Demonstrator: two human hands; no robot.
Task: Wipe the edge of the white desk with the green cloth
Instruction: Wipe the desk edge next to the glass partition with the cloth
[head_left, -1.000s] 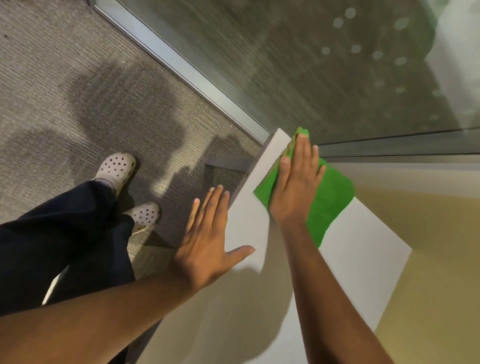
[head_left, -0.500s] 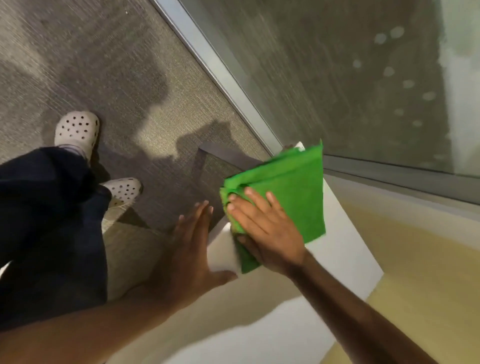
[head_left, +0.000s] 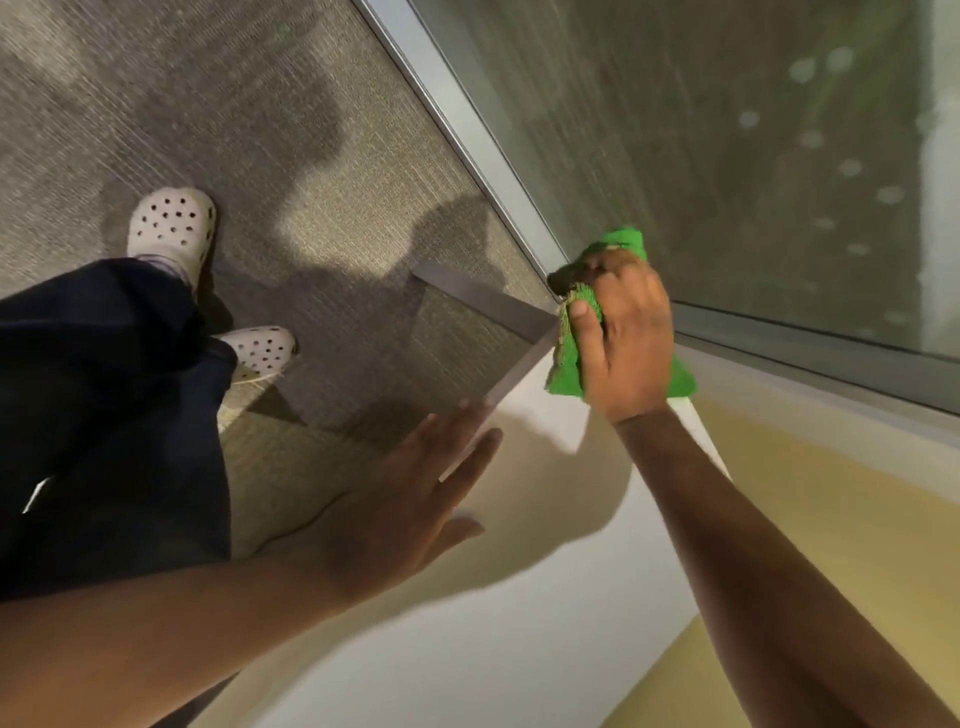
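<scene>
Cloth first: the green cloth (head_left: 567, 364) is bunched up right at the far corner of the white desk (head_left: 519, 639), draped over the corner where the desk's left edge meets the glass wall (head_left: 727, 156); the right hand (head_left: 626, 332) is clamped around it, thumb pressed on the near fold, fingers curled over the top, green poking out above the knuckles and below the heel of the hand; the left hand (head_left: 415, 499) lies flat and spread, palm down, on the desk's left edge, well short of the cloth, gripping nothing, its fingers reaching past the rim; below and to the left, grey carpet (head_left: 260, 130), dark trousers (head_left: 104, 415) and two pale perforated clogs (head_left: 174, 223); a yellowish band (head_left: 831, 519) runs along the desk's right side.
</scene>
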